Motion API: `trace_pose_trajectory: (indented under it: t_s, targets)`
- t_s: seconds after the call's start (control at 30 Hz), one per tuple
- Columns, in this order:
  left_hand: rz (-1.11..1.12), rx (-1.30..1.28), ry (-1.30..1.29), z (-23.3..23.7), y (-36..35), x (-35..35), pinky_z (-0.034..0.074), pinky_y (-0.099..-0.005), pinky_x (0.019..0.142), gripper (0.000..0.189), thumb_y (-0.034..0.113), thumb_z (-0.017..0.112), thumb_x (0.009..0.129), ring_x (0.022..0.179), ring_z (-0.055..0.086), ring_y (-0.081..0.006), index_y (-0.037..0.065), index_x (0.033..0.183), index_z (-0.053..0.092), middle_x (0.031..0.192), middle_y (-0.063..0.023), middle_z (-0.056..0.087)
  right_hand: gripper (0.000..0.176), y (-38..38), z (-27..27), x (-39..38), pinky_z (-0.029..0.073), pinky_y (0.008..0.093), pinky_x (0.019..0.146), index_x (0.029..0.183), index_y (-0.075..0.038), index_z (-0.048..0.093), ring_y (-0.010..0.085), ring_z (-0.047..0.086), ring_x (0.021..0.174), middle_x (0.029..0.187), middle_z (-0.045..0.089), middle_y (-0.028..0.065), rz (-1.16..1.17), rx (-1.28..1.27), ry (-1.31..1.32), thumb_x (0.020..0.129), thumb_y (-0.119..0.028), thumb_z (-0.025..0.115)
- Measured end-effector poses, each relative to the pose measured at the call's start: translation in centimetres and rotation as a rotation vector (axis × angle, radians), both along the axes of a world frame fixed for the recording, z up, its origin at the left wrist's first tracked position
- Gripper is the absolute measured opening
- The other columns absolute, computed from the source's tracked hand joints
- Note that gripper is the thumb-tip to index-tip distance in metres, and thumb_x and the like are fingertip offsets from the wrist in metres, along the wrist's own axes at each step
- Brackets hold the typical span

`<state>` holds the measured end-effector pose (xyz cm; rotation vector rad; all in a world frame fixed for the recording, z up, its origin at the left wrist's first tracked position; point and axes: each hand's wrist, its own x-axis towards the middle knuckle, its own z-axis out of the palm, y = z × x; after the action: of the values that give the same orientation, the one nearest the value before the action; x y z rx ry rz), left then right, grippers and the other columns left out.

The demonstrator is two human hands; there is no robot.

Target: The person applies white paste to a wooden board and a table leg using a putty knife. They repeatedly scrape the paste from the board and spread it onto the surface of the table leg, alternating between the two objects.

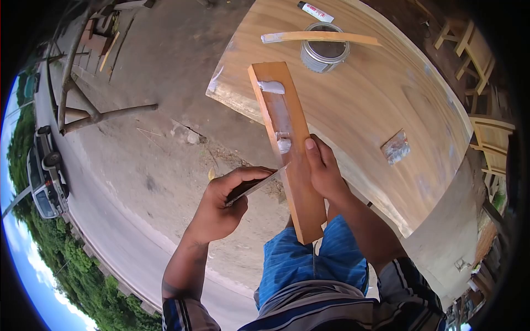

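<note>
Over the lap: blue shorts [284,259] beneath the lower end of a wooden board [302,185], held lengthwise between the two hands.
Left hand: this hand [223,201] pinches a scraper [258,185] between thumb and bent fingers; the blade reaches the board's left edge, though I cannot tell whether it touches.
Right hand: this hand [330,171] grips the board's right edge, thumb along the side, the other fingers mostly hidden.
Board's face: two thick dabs of pale paste [271,86] on the upper half, a thin smear between them.
Work surface: a broad wooden panel [364,94], wavy in grain, marked with whitish scuffs, its near edge worn.
On the panel's right: a stained square piece [396,147], lying flat.
Tin: a round metal can [319,67] stands lidless toward the far side; the inside looks dark and grey, its contents unclear.
Across the tin: a wooden stick [337,37] rests on the rim, its left end coated with pale paste.
Beyond the tin: a white tube [317,12] with a black cap lies on its side.
Ground: bare, dusty, cracked [138,182].
Right background: wooden frames [491,143].
Left background: rough poles [110,115], a road [102,220], a parked vehicle [44,176], greenery [72,259], cloudy blue sky [30,276].
</note>
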<state>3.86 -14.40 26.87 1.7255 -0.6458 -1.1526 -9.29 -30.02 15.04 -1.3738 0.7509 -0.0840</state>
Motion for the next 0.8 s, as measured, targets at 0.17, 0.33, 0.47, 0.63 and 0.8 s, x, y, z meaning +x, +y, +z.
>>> trace_pose_trajectory:
  t_s: [0.17, 0.33, 0.47, 0.63, 0.8]
  targets:
    - [0.028, -0.167, -0.7, -1.2, -1.3, -3.2, 0.044, -0.0428, 0.101, 0.058, -0.023, 0.046, 0.065, 0.116, 0.055, -0.0387, 0.004, 0.115, 0.059, 0.123, -0.0169, 0.058, 0.043, 0.5, -0.5, 0.2, 0.041, 0.0338, 0.071, 0.099, 0.001, 0.053, 0.0203, 0.046, 0.073, 0.076, 0.049, 0.011, -0.053, 0.107, -0.024, 0.104, -0.037, 0.035]
    - [-0.185, -0.065, -0.943, -8.5, 1.9, -4.7, 0.041, -0.0536, 0.102, 0.059, -0.021, 0.051, 0.069, 0.124, 0.046, -0.0411, 0.009, 0.121, 0.056, 0.13, -0.0153, 0.051, 0.043, 0.3, -0.1, -2.3, 0.04, 0.035, 0.069, 0.096, 0.002, 0.051, 0.022, 0.044, 0.069, 0.071, 0.046, 0.0118, -0.129, 0.024, -0.117, 0.104, -0.037, 0.034]
    - [-0.253, -0.104, -0.92, -7.2, -0.5, -5.4, 0.045, -0.0538, 0.097, 0.055, -0.017, 0.055, 0.076, 0.119, 0.05, -0.0417, 0.009, 0.125, 0.052, 0.125, -0.017, 0.053, 0.04, -1.4, -0.3, -5.8, 0.04, 0.0341, 0.069, 0.1, 0.002, 0.051, 0.0212, 0.046, 0.069, 0.073, 0.048, 0.012, -0.192, -0.022, -0.115, 0.104, -0.034, 0.035]
    - [-0.386, -0.334, -0.826, -7.6, -3.0, -10.9, 0.044, -0.0532, 0.099, 0.056, -0.019, 0.055, 0.07, 0.118, 0.05, -0.042, 0.006, 0.12, 0.054, 0.118, -0.0178, 0.054, 0.039, -3.1, 0.7, -10.8, 0.042, 0.0306, 0.072, 0.103, 0.001, 0.052, 0.0171, 0.048, 0.074, 0.078, 0.053, 0.009, -0.379, 0.028, -0.072, 0.105, -0.033, 0.034]
    - [-0.618, -0.001, -0.619, -10.4, -11.5, -11.0, 0.048, -0.0416, 0.096, 0.053, -0.021, 0.047, 0.067, 0.116, 0.054, -0.0354, 0.0, 0.114, 0.061, 0.119, -0.0166, 0.059, 0.041, -6.2, -2.8, -21.6, 0.042, 0.0251, 0.081, 0.111, 0.0, 0.052, 0.0101, 0.049, 0.088, 0.094, 0.056, 0.0042, -0.628, 0.036, 0.004, 0.105, -0.034, 0.031]
